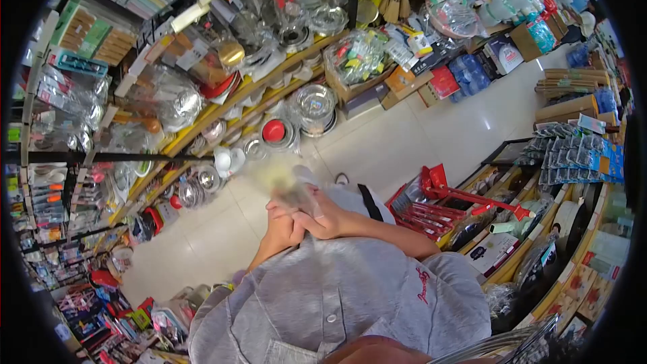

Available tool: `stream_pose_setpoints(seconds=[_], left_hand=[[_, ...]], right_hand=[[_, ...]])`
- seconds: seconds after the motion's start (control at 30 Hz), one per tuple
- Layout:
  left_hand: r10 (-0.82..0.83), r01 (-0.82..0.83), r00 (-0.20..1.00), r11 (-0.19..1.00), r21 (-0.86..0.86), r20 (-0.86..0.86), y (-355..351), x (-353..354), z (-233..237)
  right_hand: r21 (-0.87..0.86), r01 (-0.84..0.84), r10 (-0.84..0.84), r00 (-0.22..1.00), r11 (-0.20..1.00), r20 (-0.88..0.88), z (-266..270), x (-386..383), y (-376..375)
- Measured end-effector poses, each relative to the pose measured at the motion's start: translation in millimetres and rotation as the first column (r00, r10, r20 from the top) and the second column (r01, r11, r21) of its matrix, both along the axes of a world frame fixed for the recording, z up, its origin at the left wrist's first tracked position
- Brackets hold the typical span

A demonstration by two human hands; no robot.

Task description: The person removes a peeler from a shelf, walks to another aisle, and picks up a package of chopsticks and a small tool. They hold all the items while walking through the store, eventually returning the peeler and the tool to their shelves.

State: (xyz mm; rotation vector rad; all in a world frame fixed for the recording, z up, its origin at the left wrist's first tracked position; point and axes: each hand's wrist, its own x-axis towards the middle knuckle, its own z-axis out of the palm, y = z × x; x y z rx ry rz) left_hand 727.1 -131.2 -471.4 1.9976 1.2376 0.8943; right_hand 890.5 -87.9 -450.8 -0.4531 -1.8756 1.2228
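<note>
My left hand (282, 232) and my right hand (325, 217) meet in front of my grey shirt, fingers curled and touching. Just beyond the fingertips is a blurred, pale yellow and grey object (280, 180). Both hands seem closed around its near end, but the smear hides its kind and its exact edges. My right forearm comes in from the right, and the left wrist rises from the lower left.
Shelves with packaged kitchenware (178, 101) line the left and back. Metal bowls (313, 102) and a red bowl (273, 131) stand low beside the tiled floor (377, 138). Red dustpans (421, 212) lie close on my right, near shelves of boxed goods (495, 253).
</note>
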Motion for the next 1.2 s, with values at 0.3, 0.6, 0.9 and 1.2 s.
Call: stream_pose_setpoints(seconds=[0.3,0.6,0.9,1.2], left_hand=[[0.115,-0.099,0.993,0.937,-0.335,0.027,-32.7,-35.1,8.6],[0.589,-0.357,0.759,0.733,-0.579,0.278,-50.6,-80.9,41.2],[0.247,-0.241,0.962,0.969,-0.060,0.117,6.5,-11.1,62.7],[-0.039,0.016,0.997,0.954,0.300,0.072,84.1,0.9,158.8]], right_hand=[[-0.486,-0.466,0.546,0.838,0.739,0.027,-13.1,-19.1,5.1],[-0.657,-0.540,0.708,0.706,0.527,-0.013,-15.7,-9.0,9.9],[-0.688,-0.150,0.351,0.922,0.710,0.161,46.5,20.9,10.9],[-0.296,-0.261,0.278,0.961,0.919,0.015,81.1,97.7,55.2]])
